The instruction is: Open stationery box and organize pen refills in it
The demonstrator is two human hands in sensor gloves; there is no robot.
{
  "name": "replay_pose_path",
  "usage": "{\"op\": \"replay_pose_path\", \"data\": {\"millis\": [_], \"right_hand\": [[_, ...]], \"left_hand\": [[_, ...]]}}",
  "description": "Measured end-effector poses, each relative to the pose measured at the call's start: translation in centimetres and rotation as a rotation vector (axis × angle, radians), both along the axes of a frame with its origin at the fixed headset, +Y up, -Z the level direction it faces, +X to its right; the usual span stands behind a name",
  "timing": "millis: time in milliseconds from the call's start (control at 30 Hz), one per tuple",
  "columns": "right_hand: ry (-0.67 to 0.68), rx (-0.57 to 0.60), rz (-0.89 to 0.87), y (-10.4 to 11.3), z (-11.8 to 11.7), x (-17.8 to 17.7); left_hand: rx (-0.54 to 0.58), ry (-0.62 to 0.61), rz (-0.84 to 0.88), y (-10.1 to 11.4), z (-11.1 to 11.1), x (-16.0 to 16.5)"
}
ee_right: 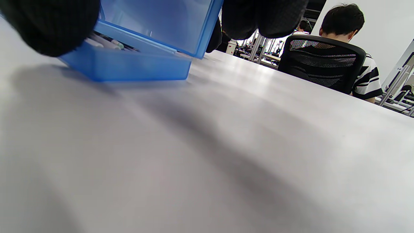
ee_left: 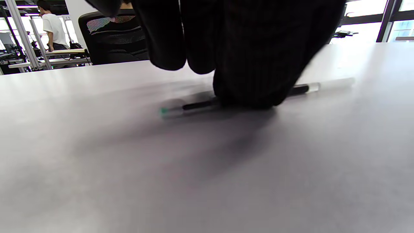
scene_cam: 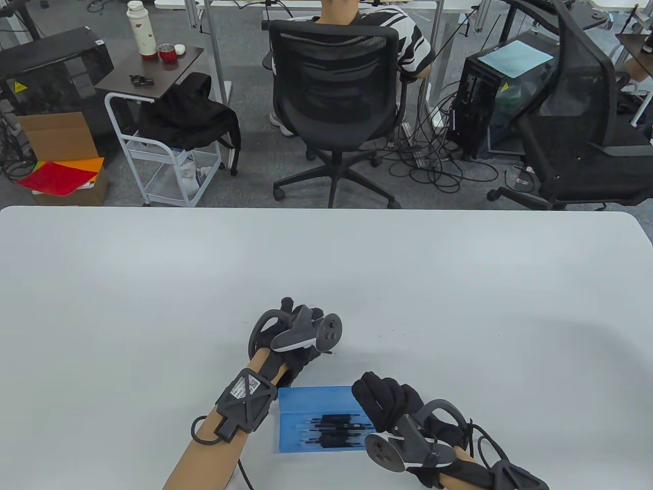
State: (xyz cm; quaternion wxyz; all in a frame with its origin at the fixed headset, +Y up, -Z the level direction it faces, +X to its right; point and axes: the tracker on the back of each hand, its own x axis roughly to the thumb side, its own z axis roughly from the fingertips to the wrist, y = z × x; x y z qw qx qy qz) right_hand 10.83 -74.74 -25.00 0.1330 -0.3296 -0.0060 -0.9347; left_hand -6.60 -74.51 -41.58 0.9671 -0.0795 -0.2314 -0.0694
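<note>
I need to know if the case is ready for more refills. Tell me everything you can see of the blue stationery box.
The blue stationery box is translucent plastic, a shallow tray with a hinged lid. It lies open on the white table, lid raised. Several black pen refills lie lengthwise inside. The right hand rests on its right end.

The left hand [scene_cam: 298,332] reaches forward over the counter, forearm bare, a tracker strapped on its back and a black mount at the wrist. In the left wrist view its gloved fingertips [ee_left: 249,94] press down. The right hand [scene_cam: 393,403] lies nearer the bottom edge, knuckles up, its fingers [scene_cam: 377,395] bent downward and pointing left, tracker on its back. How tightly either hand closes cannot be told.
</note>
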Motion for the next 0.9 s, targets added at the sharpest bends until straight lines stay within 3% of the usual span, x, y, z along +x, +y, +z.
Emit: {"op": "replay_pose_path", "data": {"millis": [400, 700, 900], "right_hand": [[-0.002, -0.001, -0.001, 0.0, 0.0, 0.0], [-0.002, -0.001, 0.000, 0.0, 0.0, 0.0], [-0.004, 0.000, 0.001, 0.0, 0.0, 0.0]], "left_hand": [[-0.001, -0.034, -0.028, -0.2, 0.5, -0.2], [0.134, -0.029, 0.009, 4.4, 3.1, -1.6], [0.267, -0.095, 0.000, 8.0, 7.4, -1.7]]}}
